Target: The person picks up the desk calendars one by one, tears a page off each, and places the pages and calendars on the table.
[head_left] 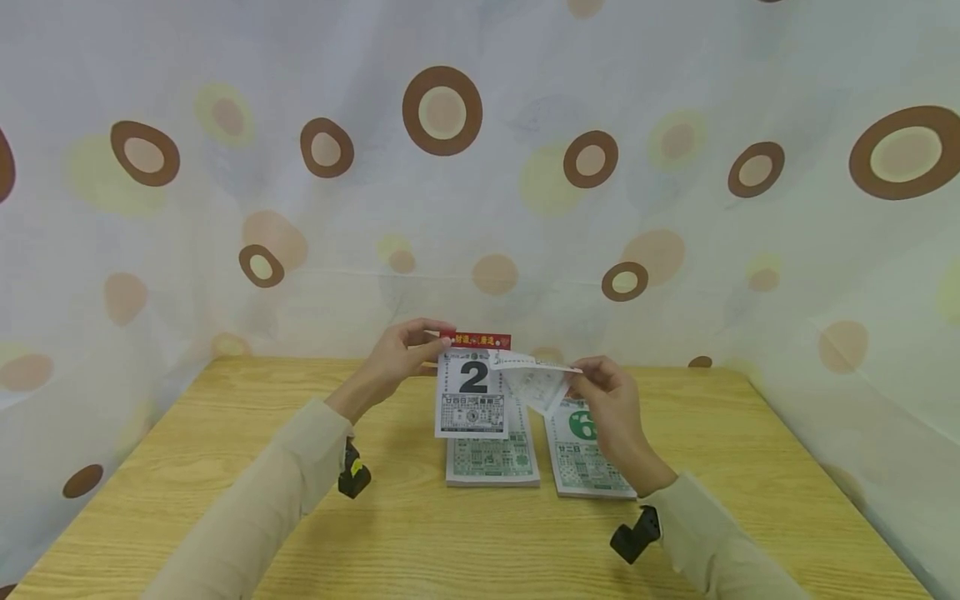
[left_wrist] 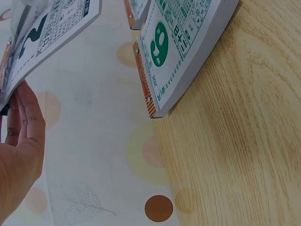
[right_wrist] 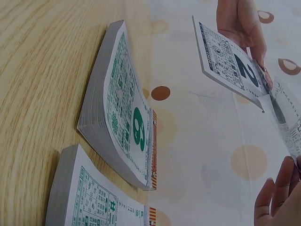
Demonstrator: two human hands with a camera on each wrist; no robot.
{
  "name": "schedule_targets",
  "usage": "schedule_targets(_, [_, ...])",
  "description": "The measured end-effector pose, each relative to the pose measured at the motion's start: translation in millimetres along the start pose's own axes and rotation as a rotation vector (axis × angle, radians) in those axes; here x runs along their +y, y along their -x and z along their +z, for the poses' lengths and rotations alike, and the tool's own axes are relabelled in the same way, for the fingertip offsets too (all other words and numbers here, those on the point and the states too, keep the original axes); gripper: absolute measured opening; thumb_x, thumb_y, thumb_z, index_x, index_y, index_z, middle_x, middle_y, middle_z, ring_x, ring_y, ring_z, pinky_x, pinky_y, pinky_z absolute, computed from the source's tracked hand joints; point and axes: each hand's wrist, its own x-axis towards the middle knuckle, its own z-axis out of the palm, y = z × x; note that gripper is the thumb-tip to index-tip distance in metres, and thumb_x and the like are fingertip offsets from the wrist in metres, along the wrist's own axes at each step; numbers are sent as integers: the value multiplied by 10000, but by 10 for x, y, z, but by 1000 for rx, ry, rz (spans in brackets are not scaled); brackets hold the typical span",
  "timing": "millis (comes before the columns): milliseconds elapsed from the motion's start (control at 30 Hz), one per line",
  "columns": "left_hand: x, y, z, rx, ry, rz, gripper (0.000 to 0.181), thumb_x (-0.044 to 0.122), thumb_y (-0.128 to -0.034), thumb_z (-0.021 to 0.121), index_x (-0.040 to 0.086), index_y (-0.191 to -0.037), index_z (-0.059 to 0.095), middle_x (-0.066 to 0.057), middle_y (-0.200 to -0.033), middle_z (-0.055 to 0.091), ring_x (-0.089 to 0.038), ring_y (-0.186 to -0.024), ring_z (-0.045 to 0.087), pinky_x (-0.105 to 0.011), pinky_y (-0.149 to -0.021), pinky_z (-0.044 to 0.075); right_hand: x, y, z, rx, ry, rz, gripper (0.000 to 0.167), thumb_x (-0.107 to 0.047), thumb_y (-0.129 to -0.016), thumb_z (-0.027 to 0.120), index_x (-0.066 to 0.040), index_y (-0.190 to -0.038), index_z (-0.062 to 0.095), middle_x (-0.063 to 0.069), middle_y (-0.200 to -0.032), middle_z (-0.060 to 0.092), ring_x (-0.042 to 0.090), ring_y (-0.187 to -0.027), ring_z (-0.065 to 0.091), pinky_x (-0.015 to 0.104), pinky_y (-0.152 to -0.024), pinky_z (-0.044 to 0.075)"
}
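The yellow wooden table (head_left: 480, 546) gives passage in front, but thick green-printed paper calendars (head_left: 492, 460) and a raised black-printed calendar (head_left: 472, 400) obstruct behind

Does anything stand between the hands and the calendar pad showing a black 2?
Nothing visible does: the left hand holds the raised pad near its top, and the right hand pinches a lifted sheet.

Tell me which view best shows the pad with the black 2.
The head view: the pad with the black 2 faces the camera there, its numeral upright and its red header in sight. The left wrist view cuts it off at the upper left; the right wrist view shows it slanted, numeral sideways.
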Motion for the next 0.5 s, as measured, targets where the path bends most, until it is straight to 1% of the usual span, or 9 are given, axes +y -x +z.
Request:
schedule_targets(100, [11,-2,10,7,3,-5,282,165,-896,583,98,-1170,574,-158,-1157,579,-260,-945,632,-443,-874,517,2,-6,-3,6,1,15,72,-5,-870,547,-62,-904,573,-84,-790,605,82,-706,569,198,-671,516])
schedule_targets(167, [19,-3,18,11,3,-9,286,162,-896,583,96,-1174,572,-158,-1155,582,-259,-949,630,-432,-866,523,5,-10,-7,9,-1,21,78,-5,-871,544,-68,-905,575,-76,-795,605,88,-708,567,195,-670,515])
schedule_targets(367, [26,0,24,15,-9,-13,294,164,-899,578,105,-1187,567,-151,-1155,587,-254,-954,632,-384,-828,545,-3,-5,-17,3,-8,22,73,0,-876,539,-46,-920,574,-64,-802,601,94,-704,559,205,-674,512])
schedule_targets(500, [22,11,22,10,-5,-8,293,155,-900,574,94,-1186,561,-159,-1144,588,-248,-943,635,-392,-825,545,-16,3,-15,-2,-12,6,54,-7,-872,548,-27,-918,569,-67,-778,598,87,-691,560,207,-666,516])
